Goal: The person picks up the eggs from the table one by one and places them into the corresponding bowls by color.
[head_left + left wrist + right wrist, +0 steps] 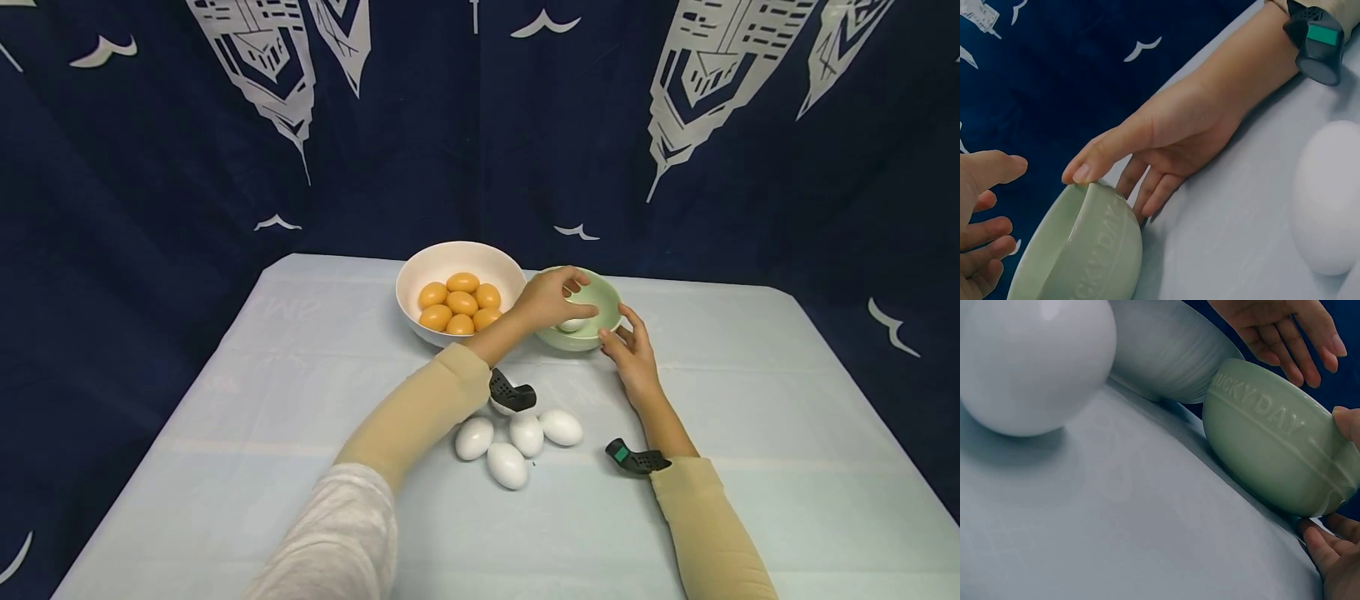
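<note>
My left hand [546,300] is over the light green bowl [606,292], thumb and fingers spread apart with nothing between them. A white egg [572,325] lies inside that bowl, partly covered by the hand. On the bowl's right side, my right hand [636,362] grips it. The left wrist view shows the right thumb [1082,173] on the rim and the other fingers against the outside. Raised lettering marks the green bowl [1266,425] in the right wrist view.
Left of the green bowl stands a larger pale bowl [416,271] with several orange-yellow eggs [461,302]. Several white eggs [507,465] lie on the white-covered table [300,400] nearer me, below the left forearm. A dark blue patterned curtain [480,150] hangs behind.
</note>
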Demonstrator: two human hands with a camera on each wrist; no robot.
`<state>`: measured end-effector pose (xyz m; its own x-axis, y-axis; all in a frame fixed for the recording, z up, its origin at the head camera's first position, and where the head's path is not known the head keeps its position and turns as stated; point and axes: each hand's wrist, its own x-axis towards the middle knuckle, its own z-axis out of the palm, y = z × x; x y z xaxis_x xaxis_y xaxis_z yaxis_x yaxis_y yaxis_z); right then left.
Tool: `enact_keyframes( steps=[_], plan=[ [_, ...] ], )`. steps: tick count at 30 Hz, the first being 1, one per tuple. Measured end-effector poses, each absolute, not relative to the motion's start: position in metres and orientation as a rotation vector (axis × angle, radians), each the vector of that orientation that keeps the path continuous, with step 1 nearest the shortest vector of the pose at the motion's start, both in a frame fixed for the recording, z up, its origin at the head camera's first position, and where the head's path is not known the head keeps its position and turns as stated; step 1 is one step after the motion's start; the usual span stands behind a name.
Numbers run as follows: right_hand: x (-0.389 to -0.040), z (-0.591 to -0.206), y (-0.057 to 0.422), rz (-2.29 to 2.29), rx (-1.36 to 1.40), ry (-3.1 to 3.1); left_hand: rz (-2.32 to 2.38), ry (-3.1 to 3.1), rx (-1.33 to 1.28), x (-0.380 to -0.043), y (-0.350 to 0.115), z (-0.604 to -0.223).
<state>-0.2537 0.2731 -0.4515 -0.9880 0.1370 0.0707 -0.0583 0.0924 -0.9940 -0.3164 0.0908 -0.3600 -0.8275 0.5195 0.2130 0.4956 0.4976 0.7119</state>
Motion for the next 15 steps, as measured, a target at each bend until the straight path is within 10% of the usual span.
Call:
enact_keyframes(
  steps=[15],
  plan=[
    [-0.254,-0.452,0.273,2.034,-0.090,-2.186,1.383,2.515,0.978,-0.296,0.062,-0.353]
  ],
)
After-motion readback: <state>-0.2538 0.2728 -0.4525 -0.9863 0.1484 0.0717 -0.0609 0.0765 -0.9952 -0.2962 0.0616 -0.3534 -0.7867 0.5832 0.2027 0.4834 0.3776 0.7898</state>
